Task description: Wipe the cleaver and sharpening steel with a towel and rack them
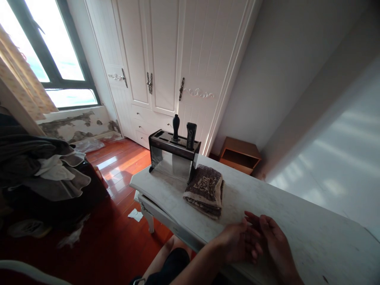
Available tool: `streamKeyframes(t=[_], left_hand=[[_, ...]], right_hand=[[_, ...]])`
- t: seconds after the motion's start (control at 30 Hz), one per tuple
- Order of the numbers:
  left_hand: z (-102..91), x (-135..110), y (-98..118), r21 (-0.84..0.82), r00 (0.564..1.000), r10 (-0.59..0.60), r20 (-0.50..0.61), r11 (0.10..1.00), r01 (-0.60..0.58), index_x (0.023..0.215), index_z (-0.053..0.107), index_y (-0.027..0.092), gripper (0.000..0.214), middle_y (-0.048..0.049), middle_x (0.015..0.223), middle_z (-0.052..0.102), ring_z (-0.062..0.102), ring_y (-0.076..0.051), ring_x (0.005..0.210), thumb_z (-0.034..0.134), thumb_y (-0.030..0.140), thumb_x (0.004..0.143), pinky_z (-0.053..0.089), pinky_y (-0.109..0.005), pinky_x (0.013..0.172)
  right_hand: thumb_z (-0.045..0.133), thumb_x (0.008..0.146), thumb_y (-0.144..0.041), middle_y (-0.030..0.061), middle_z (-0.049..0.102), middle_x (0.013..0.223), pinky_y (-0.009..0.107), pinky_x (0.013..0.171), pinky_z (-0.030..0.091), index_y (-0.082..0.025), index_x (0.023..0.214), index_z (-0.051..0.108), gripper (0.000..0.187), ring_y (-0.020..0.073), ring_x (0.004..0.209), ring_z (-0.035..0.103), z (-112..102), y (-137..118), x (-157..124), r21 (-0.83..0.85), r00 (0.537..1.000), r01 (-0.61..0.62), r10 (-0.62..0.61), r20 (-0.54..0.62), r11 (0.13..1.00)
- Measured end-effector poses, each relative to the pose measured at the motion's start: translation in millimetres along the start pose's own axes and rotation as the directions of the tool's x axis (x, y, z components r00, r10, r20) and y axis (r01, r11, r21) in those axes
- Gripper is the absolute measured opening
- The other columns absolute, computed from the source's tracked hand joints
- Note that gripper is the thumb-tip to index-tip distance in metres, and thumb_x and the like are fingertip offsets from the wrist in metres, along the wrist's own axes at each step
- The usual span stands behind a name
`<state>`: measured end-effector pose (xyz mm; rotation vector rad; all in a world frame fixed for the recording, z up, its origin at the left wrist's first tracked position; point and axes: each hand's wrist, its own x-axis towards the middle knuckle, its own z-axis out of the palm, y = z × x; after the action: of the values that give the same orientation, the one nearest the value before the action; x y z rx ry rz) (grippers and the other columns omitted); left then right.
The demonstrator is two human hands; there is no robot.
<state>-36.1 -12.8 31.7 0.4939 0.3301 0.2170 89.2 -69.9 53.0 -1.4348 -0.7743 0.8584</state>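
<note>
My left hand (240, 242) and my right hand (274, 241) are close together above the white table (297, 206), at the lower right. The left has loosely curled fingers that are apart; the right has its thumb raised and its fingers reaching toward the left. Nothing shows in either hand. Just beyond them lies a folded brown and beige patterned towel (206, 190). Behind the towel stands a knife block (173, 143) with a dark top and clear sides. A rounded black handle (176, 126) and a flatter black handle (191, 134) stick up from it.
Under the tabletop a drawer (160, 211) is slightly pulled out. A white wardrobe (166, 51) and a small wooden cabinet (240, 152) are at the back. Piled clothes (56, 170) lie at left; a paper scrap (135, 214) is on the red floor.
</note>
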Motion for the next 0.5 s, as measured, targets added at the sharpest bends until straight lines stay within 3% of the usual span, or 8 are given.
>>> streamKeyframes(t=[0.1, 0.23, 0.37, 0.5], left_hand=[[5.9, -20.7, 3.8, -0.053, 0.982, 0.162, -0.101, 0.984, -0.168, 0.075, 0.052, 0.017, 0.027, 0.0000, 0.058, 0.057, 0.046, -0.011, 0.041, 0.059, 0.044, 0.079, 0.039, -0.028, 0.051], [4.7, -48.1, 10.8, 0.082, 0.967, 0.232, -0.109, 0.971, -0.224, 0.072, 0.052, 0.017, 0.037, 0.0026, 0.056, 0.056, 0.044, -0.009, 0.037, 0.074, 0.046, 0.065, 0.035, -0.026, 0.045], [-3.8, -78.3, 23.5, 0.260, 0.937, 0.329, -0.117, 0.921, -0.291, 0.075, 0.058, 0.013, 0.048, -0.0001, 0.062, 0.061, 0.047, -0.006, 0.040, 0.076, 0.056, 0.065, 0.032, -0.022, 0.044], [-16.6, -107.6, 40.0, 0.359, 0.889, 0.411, -0.202, 0.876, -0.323, 0.072, 0.057, 0.013, 0.046, -0.0004, 0.063, 0.062, 0.046, -0.004, 0.040, 0.075, 0.054, 0.069, 0.030, -0.020, 0.043]], right_hand=[[0.073, 0.073, -0.063, 0.0131, 0.074, 0.109, 0.036, 0.083, 0.060, -0.020, 0.086, 0.064, 0.045, 0.0286, 0.100, 0.071, -8.8, -1.9, 5.0, 0.072, 0.999, -0.038, 0.038, 0.001, 0.997], [0.077, 0.066, -0.064, 0.0155, 0.076, 0.100, 0.037, 0.076, 0.061, -0.018, 0.082, 0.068, 0.050, 0.0309, 0.091, 0.073, -16.5, -3.9, 4.8, 0.044, 0.995, -0.096, 0.096, 0.008, 0.994], [0.079, 0.058, -0.068, 0.0158, 0.077, 0.091, 0.032, 0.068, 0.060, -0.016, 0.081, 0.072, 0.057, 0.0289, 0.079, 0.074, -19.1, -7.9, 4.9, -0.087, 0.988, -0.150, 0.152, 0.018, 0.985], [0.083, 0.048, -0.069, 0.0153, 0.077, 0.085, 0.027, 0.057, 0.057, -0.016, 0.078, 0.074, 0.062, 0.0253, 0.070, 0.073, -17.2, -14.6, 6.1, -0.155, 0.976, -0.212, 0.217, 0.017, 0.965]])
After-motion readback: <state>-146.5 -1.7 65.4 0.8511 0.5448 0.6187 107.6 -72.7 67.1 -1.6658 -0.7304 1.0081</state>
